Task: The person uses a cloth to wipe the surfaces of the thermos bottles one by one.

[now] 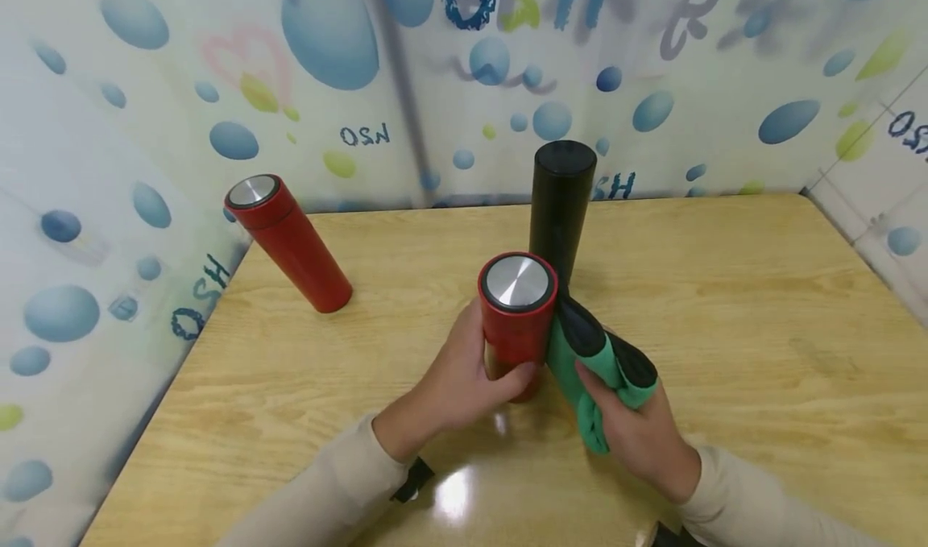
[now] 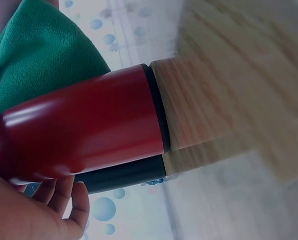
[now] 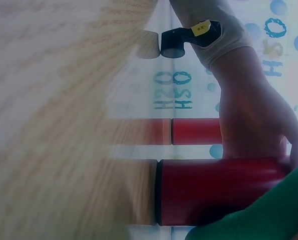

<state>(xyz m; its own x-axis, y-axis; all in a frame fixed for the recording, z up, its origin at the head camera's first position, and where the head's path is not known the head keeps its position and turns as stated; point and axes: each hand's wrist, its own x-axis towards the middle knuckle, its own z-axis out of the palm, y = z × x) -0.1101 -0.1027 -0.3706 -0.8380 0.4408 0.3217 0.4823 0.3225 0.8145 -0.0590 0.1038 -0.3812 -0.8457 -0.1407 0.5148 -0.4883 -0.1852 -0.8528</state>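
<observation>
A red thermos bottle (image 1: 517, 321) with a silver, black-rimmed lid stands upright on the wooden table. My left hand (image 1: 467, 382) grips it round its side, thumb across the front. Bunched in my right hand (image 1: 645, 438) is a green cloth (image 1: 596, 378) with black folds at its top, held along the bottle's right side. In the left wrist view the cloth (image 2: 51, 60) lies at the red bottle's side, with the left hand's fingers (image 2: 78, 205) near its upper part. The bottle's base (image 3: 161, 192) meets the tabletop in the right wrist view.
Just behind stands a black bottle (image 1: 560, 209), partly hidden by the red one. A second red bottle (image 1: 293, 249) with a silver lid is upright at the back left. Patterned sheeting (image 1: 464, 88) hangs behind the table (image 1: 725, 305) and along its left side.
</observation>
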